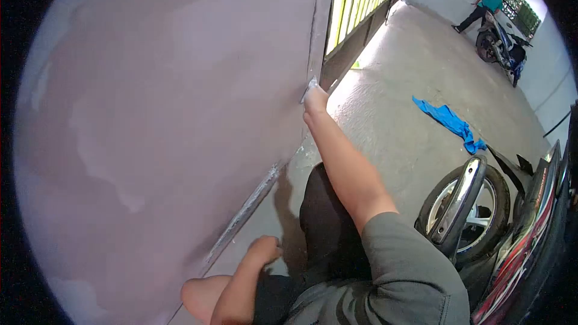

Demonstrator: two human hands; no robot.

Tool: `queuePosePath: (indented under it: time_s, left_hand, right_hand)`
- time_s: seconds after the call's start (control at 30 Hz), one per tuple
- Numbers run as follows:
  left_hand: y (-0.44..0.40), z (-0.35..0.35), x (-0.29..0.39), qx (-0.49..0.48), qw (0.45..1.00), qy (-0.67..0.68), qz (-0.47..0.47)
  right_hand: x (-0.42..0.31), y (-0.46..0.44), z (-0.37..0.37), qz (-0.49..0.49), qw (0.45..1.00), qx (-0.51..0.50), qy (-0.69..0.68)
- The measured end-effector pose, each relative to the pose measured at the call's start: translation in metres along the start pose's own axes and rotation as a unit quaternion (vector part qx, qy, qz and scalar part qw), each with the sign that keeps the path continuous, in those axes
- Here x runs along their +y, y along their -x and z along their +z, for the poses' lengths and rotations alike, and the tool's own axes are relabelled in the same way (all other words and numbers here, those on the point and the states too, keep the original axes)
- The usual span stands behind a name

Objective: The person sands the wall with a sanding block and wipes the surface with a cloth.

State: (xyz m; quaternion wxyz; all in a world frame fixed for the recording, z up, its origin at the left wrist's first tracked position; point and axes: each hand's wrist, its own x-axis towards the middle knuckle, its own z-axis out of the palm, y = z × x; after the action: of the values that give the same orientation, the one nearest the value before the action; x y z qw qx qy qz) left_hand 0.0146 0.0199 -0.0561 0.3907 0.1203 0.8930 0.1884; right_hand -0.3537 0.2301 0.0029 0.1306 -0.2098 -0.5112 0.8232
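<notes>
At the right edge of the blotchy, matt pinkish wall point(168, 84), the right arm reaches far forward, almost straight, its short grey sleeve point(415, 259) near. The left arm is bent low on the near left, over a bare knee point(201, 295). Rough, whitish skirting point(244, 213) lines the wall's foot above a smooth grey floor point(373, 126); a crumpled blue cloth point(448, 119) lies to the right. The right hand point(316, 101) grips a small, flat, pale tool point(309, 87) against that edge; the left hand point(265, 250) is curled, but whether it holds something I cannot tell.
</notes>
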Motion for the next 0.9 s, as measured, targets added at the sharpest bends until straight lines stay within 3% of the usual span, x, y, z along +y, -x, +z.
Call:
queuePosePath:
  time_s: [0.07, 0.2, 0.33, 0.5, 0.63, 0.7, 0.9]
  left_hand:
    - [-0.021, 0.036, 0.01, -0.087, 0.996, -0.001, 0.032]
    - [-0.021, 0.082, 0.033, -0.156, 0.974, -0.07, 0.147]
    - [-0.005, 0.06, 0.045, -0.157, 0.979, -0.023, 0.13]
    - [0.01, 0.04, 0.058, -0.249, 0.964, -0.002, 0.091]
    - [0.014, 0.056, 0.07, -0.19, 0.978, -0.064, 0.049]
    - [0.007, 0.065, 0.076, -0.211, 0.958, -0.193, 0.018]
    - [0.025, 0.053, 0.078, -0.144, 0.964, -0.217, 0.047]
  right_hand:
    - [0.001, -0.005, 0.003, -0.023, 0.993, 0.044, 0.11]
    - [-0.007, 0.008, 0.004, -0.021, 0.998, 0.021, 0.047]
    - [-0.005, 0.007, 0.006, -0.048, 0.991, 0.073, 0.103]
    - [-0.001, 0.008, 0.01, -0.053, 0.986, 0.09, 0.127]
    - [-0.025, 0.038, 0.018, -0.022, 0.983, 0.126, 0.132]
    - [-0.028, 0.043, 0.019, -0.004, 0.976, 0.148, 0.158]
    - [0.001, 0.021, 0.023, -0.066, 0.985, 0.133, 0.085]
